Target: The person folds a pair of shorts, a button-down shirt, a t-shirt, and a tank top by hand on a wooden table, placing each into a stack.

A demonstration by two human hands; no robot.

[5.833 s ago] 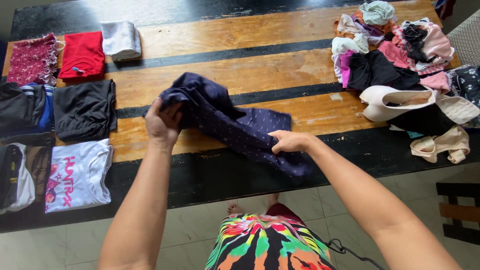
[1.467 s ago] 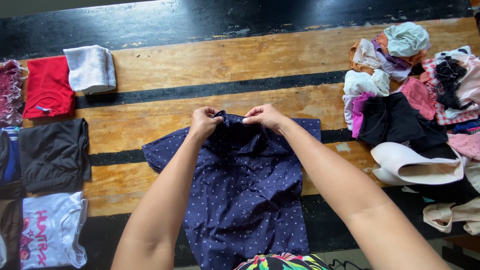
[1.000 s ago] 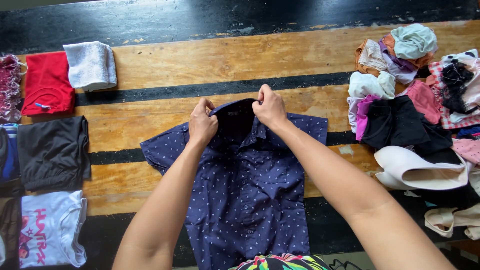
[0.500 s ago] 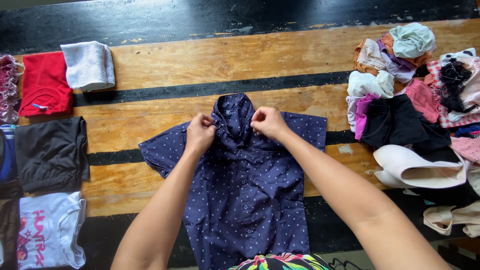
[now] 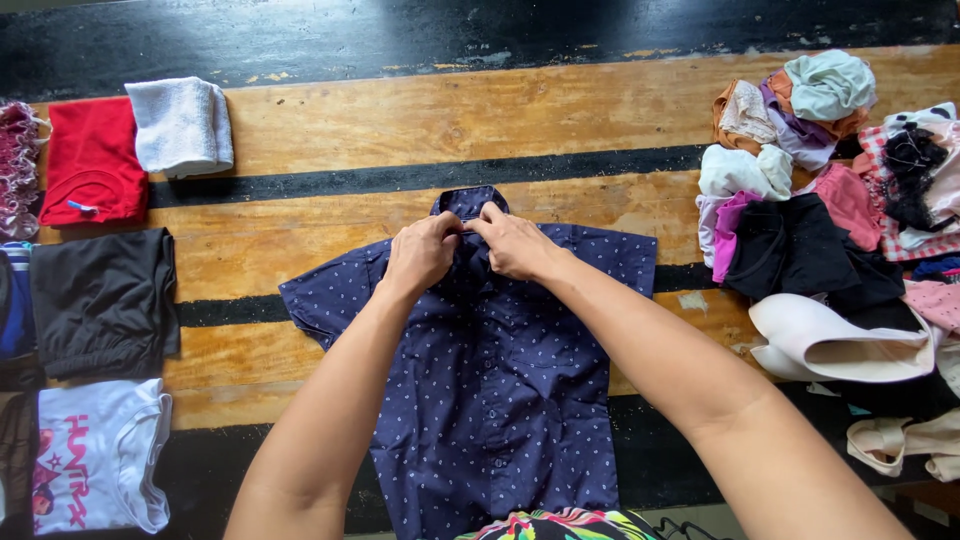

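Already spread flat on the worktop, shirt unfolded, left hand and right hand fingers pinching its collar; unsorted pile remains.

Matt navy dotted cloth shirt, worn scuffed wood table, fluffy white towel

Collar front: hidden under both hands.
Shirt hem: cut off by the bottom edge.
Left-edge clothes: cropped.
Right pile: runs past the frame.
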